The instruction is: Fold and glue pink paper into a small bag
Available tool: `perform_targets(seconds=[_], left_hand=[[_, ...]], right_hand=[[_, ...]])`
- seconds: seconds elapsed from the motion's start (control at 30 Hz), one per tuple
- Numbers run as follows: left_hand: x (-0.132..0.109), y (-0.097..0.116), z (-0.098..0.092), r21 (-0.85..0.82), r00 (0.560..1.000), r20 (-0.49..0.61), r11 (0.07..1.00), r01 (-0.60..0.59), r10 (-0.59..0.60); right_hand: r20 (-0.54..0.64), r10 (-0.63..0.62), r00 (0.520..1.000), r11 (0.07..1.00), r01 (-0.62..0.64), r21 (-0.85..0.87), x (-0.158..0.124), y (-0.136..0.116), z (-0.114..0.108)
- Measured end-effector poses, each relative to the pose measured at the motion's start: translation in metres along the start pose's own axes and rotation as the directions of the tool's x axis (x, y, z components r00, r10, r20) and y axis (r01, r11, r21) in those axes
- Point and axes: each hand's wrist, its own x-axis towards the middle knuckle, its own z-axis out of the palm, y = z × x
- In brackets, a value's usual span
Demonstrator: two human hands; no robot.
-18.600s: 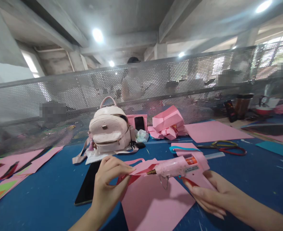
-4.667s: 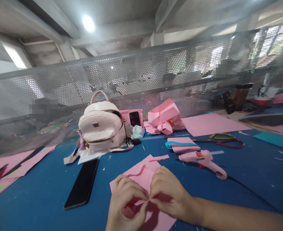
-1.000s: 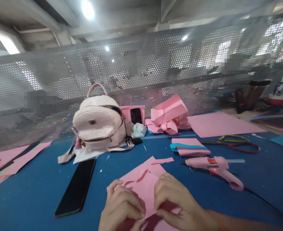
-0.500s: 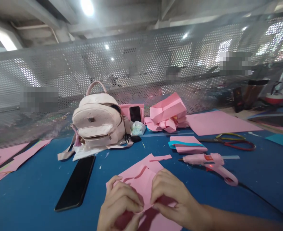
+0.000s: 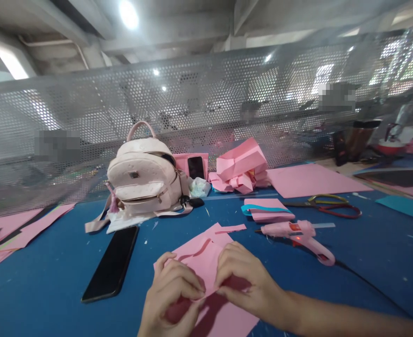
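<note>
My left hand (image 5: 171, 297) and my right hand (image 5: 246, 283) meet at the near edge of the blue table (image 5: 52, 276). Both pinch a small folded pink paper piece (image 5: 208, 291) between fingertips and thumbs. Under them lies a larger pink sheet (image 5: 206, 255) with a curled pink strip on it. A pink glue gun (image 5: 297, 232) rests on the table to the right of my hands, its black cord trailing right.
A black phone (image 5: 111, 263) lies to the left. A pink backpack (image 5: 145, 180), folded pink paper (image 5: 243, 171), a pink stack with a blue strip (image 5: 265, 209) and scissors (image 5: 327, 207) sit further back. A perforated metal screen (image 5: 206, 112) closes the far side.
My hands keep pinching the pink piece with small finger shifts. The view has drifted slightly; nothing on the table has moved.
</note>
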Motion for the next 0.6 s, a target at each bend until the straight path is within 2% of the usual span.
perform_targets(seconds=[0.6], left_hand=[[-0.0020,-0.0003,-0.0013,-0.021,1.000,0.005,1.000,0.012,-0.012]], right_hand=[[0.007,-0.023,1.000,1.000,0.023,0.015,-0.0015,0.0017,0.0004]])
